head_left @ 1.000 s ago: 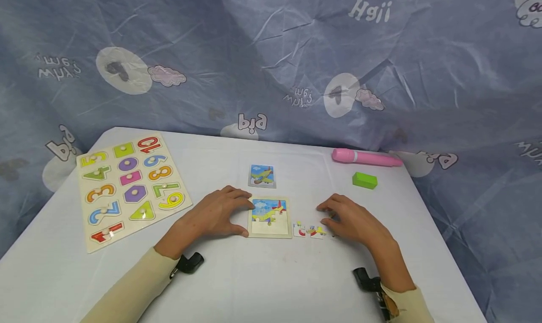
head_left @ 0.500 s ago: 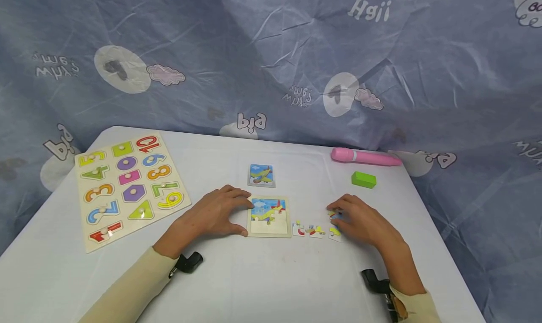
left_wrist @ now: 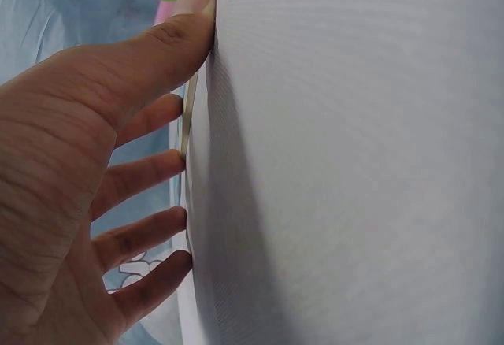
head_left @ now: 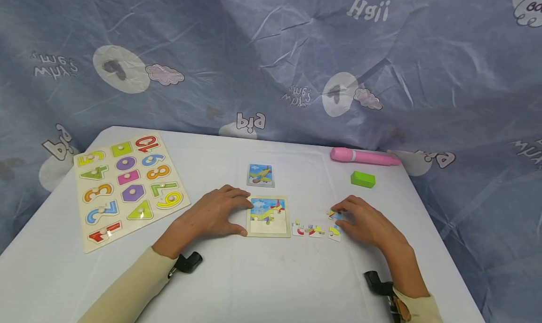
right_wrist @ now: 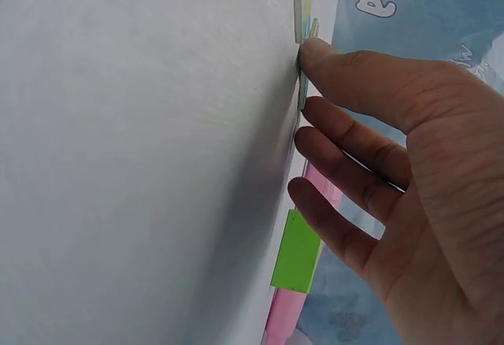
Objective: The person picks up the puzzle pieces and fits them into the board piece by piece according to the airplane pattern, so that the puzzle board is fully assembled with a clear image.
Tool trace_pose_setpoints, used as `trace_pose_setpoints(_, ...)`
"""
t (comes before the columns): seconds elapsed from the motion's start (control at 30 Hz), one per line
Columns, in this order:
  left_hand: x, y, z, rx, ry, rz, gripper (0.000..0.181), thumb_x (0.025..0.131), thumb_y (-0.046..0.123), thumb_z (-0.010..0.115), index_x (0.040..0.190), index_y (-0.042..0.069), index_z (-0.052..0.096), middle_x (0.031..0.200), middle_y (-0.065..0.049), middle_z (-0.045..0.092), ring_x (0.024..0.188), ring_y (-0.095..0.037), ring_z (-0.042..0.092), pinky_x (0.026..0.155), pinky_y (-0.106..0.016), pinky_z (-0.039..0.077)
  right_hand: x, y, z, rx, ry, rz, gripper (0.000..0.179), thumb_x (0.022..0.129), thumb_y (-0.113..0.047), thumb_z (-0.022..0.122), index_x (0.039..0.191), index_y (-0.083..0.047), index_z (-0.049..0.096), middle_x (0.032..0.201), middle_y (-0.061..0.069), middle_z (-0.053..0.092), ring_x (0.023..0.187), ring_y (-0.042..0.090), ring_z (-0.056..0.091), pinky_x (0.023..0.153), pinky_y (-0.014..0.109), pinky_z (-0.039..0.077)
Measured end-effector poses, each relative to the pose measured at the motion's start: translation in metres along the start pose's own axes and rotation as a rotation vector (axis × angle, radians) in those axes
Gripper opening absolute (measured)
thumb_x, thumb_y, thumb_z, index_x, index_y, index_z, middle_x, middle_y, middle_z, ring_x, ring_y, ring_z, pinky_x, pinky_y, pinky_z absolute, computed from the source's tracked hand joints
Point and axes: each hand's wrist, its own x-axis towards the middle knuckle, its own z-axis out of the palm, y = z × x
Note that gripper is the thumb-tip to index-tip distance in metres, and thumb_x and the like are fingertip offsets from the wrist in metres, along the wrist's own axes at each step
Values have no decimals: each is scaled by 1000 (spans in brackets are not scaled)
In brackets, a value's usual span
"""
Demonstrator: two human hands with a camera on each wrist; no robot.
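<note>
A small wooden tray puzzle (head_left: pixel 268 233), partly filled with an airplane picture, lies mid-table in the head view. My left hand (head_left: pixel 211 214) rests at its left edge, fingers spread and thumb tip against the lower left corner. Right of the tray, two loose jigsaw pieces (head_left: pixel 313 231) lie side by side, with another jigsaw piece (head_left: pixel 334 233) farther right. Just above that one, my right hand (head_left: pixel 366 222) holds a blue and red jigsaw piece (head_left: pixel 333 215) between thumb and index finger, low at the table. In the right wrist view its other fingers are loosely bent.
Behind the tray lies an airplane picture card (head_left: pixel 260 175). A large number and shape peg board (head_left: pixel 179 184) occupies the left side. At the back right are a green block (head_left: pixel 362 179) and a pink marker-like stick (head_left: pixel 365 157). A patterned cloth (head_left: pixel 271 68) hangs behind the table.
My right hand has shifted rightward and drawn back a little, uncovering the jigsaw pieces beneath its fingertips. The left hand stays at the tray's edge.
</note>
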Motion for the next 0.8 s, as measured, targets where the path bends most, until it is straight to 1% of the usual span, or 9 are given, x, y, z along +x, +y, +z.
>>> trace_pose_setpoints(0.37, -1, 0, 0, -12, 3, 2, 68, 79, 54, 93, 136, 23, 74, 153, -2, 62, 140, -28, 54, 108, -53, 52, 1, 2, 0, 14, 24, -40, 32, 94, -12, 83, 125, -13, 76, 118, 0, 68, 116, 24, 66, 100, 52, 56)
trace_pose_setpoints(0.6, -1, 0, 1, -6, 2, 4, 68, 80, 55, 93, 137, 23, 73, 153, -1, 61, 140, -28, 54, 108, -53, 52, 3, 0, 0, 12, 26, -42, 34, 93, -10, 83, 126, -13, 75, 115, -1, 67, 110, 21, 65, 96, 51, 56)
trace_pose_setpoints(0.8, 0, 0, 0, -17, -1, 5, 68, 80, 54, 93, 137, 22, 74, 153, -3, 61, 140, -29, 54, 108, -53, 52, 8, -3, 0, -3, 22, -33, 36, 92, -12, 85, 127, -12, 75, 114, -1, 66, 108, 20, 65, 96, 51, 57)
